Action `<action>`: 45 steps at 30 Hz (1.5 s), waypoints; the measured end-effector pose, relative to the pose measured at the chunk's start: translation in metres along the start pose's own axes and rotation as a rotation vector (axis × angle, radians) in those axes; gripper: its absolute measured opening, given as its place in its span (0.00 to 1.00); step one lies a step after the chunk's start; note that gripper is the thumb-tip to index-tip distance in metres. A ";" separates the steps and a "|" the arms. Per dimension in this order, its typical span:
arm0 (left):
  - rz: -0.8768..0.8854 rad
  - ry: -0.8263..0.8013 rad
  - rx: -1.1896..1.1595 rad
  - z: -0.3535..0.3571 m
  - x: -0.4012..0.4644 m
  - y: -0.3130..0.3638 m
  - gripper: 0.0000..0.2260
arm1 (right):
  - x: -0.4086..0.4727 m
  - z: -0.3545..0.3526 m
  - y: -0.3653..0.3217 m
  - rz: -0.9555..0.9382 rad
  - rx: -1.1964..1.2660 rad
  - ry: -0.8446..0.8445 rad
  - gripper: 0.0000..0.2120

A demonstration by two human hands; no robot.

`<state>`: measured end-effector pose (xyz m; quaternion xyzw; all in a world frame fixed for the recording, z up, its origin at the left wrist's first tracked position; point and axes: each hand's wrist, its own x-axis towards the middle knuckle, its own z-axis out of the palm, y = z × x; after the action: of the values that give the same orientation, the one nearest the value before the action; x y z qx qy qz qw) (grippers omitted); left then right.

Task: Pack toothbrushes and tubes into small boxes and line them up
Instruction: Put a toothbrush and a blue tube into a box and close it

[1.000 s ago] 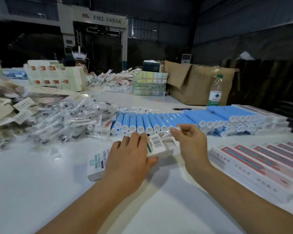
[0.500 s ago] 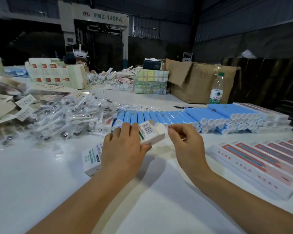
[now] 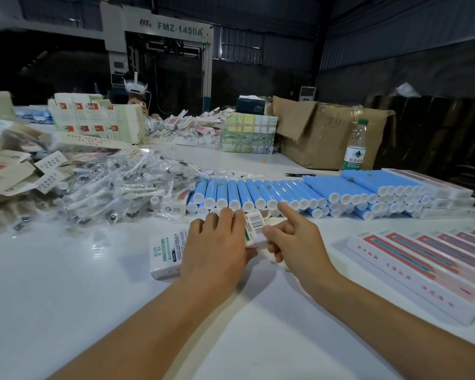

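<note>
One small white box (image 3: 167, 253) lies on the white bench (image 3: 66, 297), its long axis running from near left to far right, barcode end raised. The left hand (image 3: 217, 245) grips its middle; the right hand (image 3: 291, 239) pinches the far end, forefinger extended. Behind lie many blue tubes (image 3: 285, 193) and bagged toothbrushes (image 3: 107, 187); at right, about six long boxes (image 3: 422, 264).
</note>
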<state>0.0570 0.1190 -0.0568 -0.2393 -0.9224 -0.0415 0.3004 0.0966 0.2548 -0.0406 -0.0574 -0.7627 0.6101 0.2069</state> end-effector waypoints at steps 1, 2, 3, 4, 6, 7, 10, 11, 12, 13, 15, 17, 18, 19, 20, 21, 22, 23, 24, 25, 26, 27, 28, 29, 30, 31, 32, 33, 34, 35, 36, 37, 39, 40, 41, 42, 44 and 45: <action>0.007 -0.004 0.001 0.001 0.000 0.001 0.30 | 0.001 -0.001 0.000 0.029 0.003 -0.014 0.28; 0.011 -0.005 0.005 0.001 0.000 0.002 0.31 | 0.001 -0.001 -0.001 0.053 0.013 -0.022 0.25; 0.011 -0.003 0.009 0.001 -0.001 0.003 0.31 | 0.000 0.000 -0.002 0.069 0.027 -0.026 0.20; 0.010 -0.001 0.013 0.001 -0.001 0.003 0.31 | -0.001 0.000 -0.004 0.079 0.040 -0.020 0.16; 0.005 0.004 0.015 0.000 -0.002 0.005 0.31 | -0.001 0.000 -0.003 0.094 0.060 0.002 0.06; 0.007 0.007 0.019 0.000 -0.002 0.005 0.31 | -0.001 0.001 -0.002 0.089 0.046 0.002 0.07; 0.023 0.021 0.045 0.000 -0.004 0.007 0.30 | -0.002 0.004 0.000 0.052 -0.013 -0.020 0.12; 0.028 0.020 0.052 0.000 -0.004 0.008 0.30 | -0.002 0.005 -0.001 0.052 -0.012 -0.033 0.13; 0.031 0.016 0.057 0.001 -0.004 0.008 0.30 | -0.003 0.005 -0.002 0.049 -0.021 -0.046 0.14; 0.032 0.012 0.058 0.000 -0.004 0.008 0.30 | -0.003 0.006 -0.002 0.034 -0.052 -0.062 0.14; 0.016 0.012 0.048 0.000 -0.003 0.007 0.30 | -0.001 0.004 -0.001 -0.081 -0.247 -0.032 0.10; -0.020 0.028 0.023 -0.002 -0.001 0.005 0.30 | 0.005 -0.002 0.001 -0.207 -0.385 0.111 0.12; -0.043 0.043 0.008 -0.003 0.000 0.004 0.30 | 0.008 -0.004 0.002 -0.208 -0.340 0.186 0.19; -0.063 0.063 -0.009 -0.005 0.001 0.004 0.30 | 0.010 -0.006 0.001 -0.119 -0.200 0.226 0.26; -0.075 0.083 -0.026 -0.007 0.001 0.004 0.30 | 0.012 -0.007 -0.002 0.023 0.018 0.209 0.29; -0.079 0.090 -0.046 -0.008 0.000 0.005 0.30 | 0.012 -0.005 -0.005 0.185 0.278 0.127 0.31; -0.072 0.088 -0.060 -0.009 0.000 0.007 0.30 | 0.012 -0.003 -0.006 0.342 0.536 -0.003 0.30; -0.061 0.077 -0.058 -0.009 -0.001 0.009 0.30 | 0.010 -0.002 -0.008 0.457 0.724 -0.105 0.27; -0.051 0.065 -0.043 -0.010 -0.002 0.011 0.30 | 0.009 -0.002 -0.009 0.496 0.818 -0.158 0.22; -0.041 0.057 -0.028 -0.013 -0.003 0.013 0.30 | 0.009 -0.002 -0.008 0.483 0.846 -0.172 0.18; -0.032 0.053 -0.012 -0.015 -0.004 0.015 0.30 | 0.010 -0.001 -0.007 0.443 0.833 -0.160 0.14; -0.018 0.060 0.006 -0.016 -0.006 0.016 0.29 | 0.010 0.000 -0.005 0.388 0.767 -0.121 0.10; -0.001 0.079 0.024 -0.016 -0.006 0.017 0.28 | 0.009 0.002 -0.003 0.308 0.640 -0.078 0.07; 0.003 0.106 0.034 -0.015 -0.006 0.018 0.27 | 0.006 0.004 -0.002 0.194 0.418 -0.033 0.04; 0.007 0.117 0.041 -0.014 -0.007 0.019 0.27 | 0.004 0.005 0.000 0.052 0.110 0.016 0.05; 0.011 0.132 0.058 -0.014 -0.007 0.020 0.25 | 0.001 0.007 0.002 -0.078 -0.178 0.038 0.07; 0.011 0.143 0.078 -0.013 -0.008 0.021 0.23 | -0.001 0.010 0.005 -0.176 -0.365 0.037 0.08; 0.006 0.144 0.093 -0.014 -0.008 0.022 0.21 | -0.003 0.013 0.006 -0.214 -0.436 0.021 0.08; 0.008 0.131 0.108 -0.016 -0.009 0.023 0.20 | -0.003 0.014 0.008 -0.220 -0.461 0.010 0.08; 0.015 0.096 0.121 -0.017 -0.010 0.024 0.22 | -0.003 0.014 0.008 -0.212 -0.445 0.001 0.08; 0.021 0.060 0.127 -0.017 -0.011 0.024 0.25 | -0.004 0.014 0.008 -0.181 -0.380 -0.015 0.09; 0.020 0.044 0.125 -0.017 -0.011 0.022 0.27 | -0.005 0.014 0.006 -0.114 -0.228 -0.035 0.10; 0.006 0.063 0.115 -0.018 -0.010 0.018 0.26 | -0.004 0.011 -0.003 0.093 0.210 -0.124 0.14; -0.004 0.078 0.101 -0.018 -0.009 0.017 0.26 | -0.004 0.007 -0.006 0.162 0.383 -0.167 0.15; -0.014 0.093 0.083 -0.018 -0.009 0.016 0.26 | -0.003 0.004 -0.009 0.191 0.470 -0.186 0.15; -0.020 0.107 0.070 -0.016 -0.008 0.015 0.26 | -0.002 0.002 -0.010 0.196 0.507 -0.195 0.15; -0.017 0.135 0.056 -0.015 -0.008 0.014 0.27 | -0.002 0.000 -0.011 0.193 0.510 -0.184 0.14; -0.007 0.156 0.038 -0.015 -0.008 0.014 0.28 | -0.002 0.000 -0.011 0.189 0.513 -0.169 0.13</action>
<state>0.0768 0.1243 -0.0506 -0.2264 -0.8977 -0.0435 0.3756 0.1009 0.2514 -0.0302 -0.0230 -0.5893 0.8023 0.0923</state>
